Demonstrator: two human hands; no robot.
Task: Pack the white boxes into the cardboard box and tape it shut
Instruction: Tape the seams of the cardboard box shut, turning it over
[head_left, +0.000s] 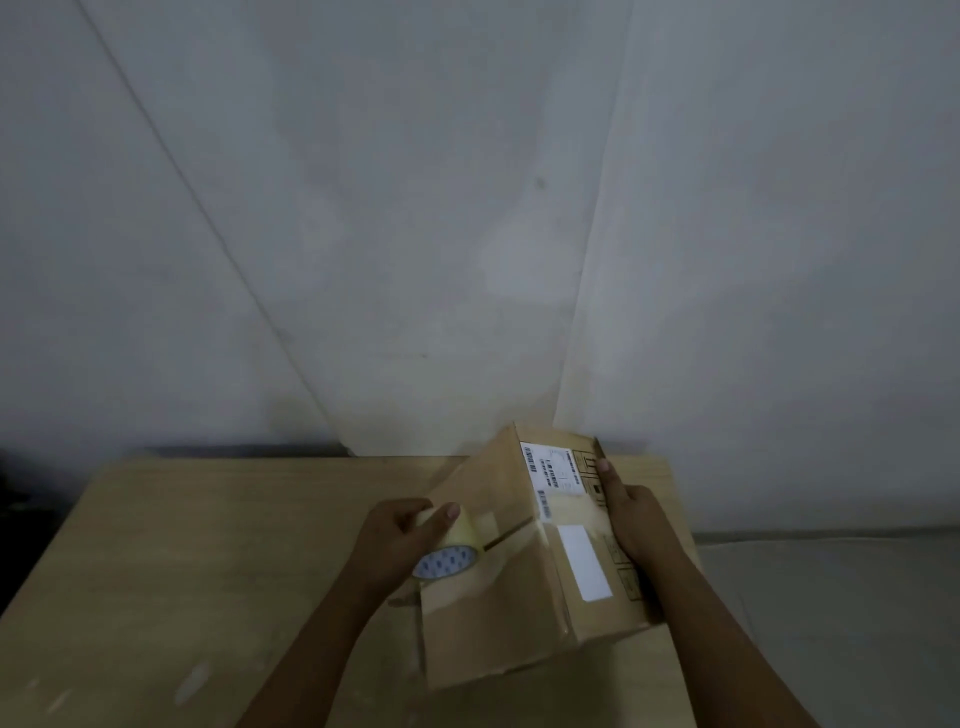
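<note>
1. Cardboard box (498, 582) on the wooden table (182, 545), toward its right edge, tipped so one corner points far and up, flaps closed.
2. Seam between the flaps visible as a dark line on the left-facing side, with a strip of clear tape running down that side toward the near edge.
3. White shipping label (550, 470) with barcodes on the upper face, far end; plain white sticker (584, 564) on the same face, nearer.
4. Left hand (400, 540) curled around a roll of tape (449, 551), thumb over the top, roll pressed against the box's left side beside the seam; blue-and-white printed core facing near and left.
5. Right hand (631, 512) laid along the box's right edge, fingers mostly straight and pointing far, fingertips near the printed handling symbols; bracing rather than gripping.
6. White boxes not in sight.
7. Pale grey wall (467, 208) behind the table; grey surface (831, 597) to the right of the table.
</note>
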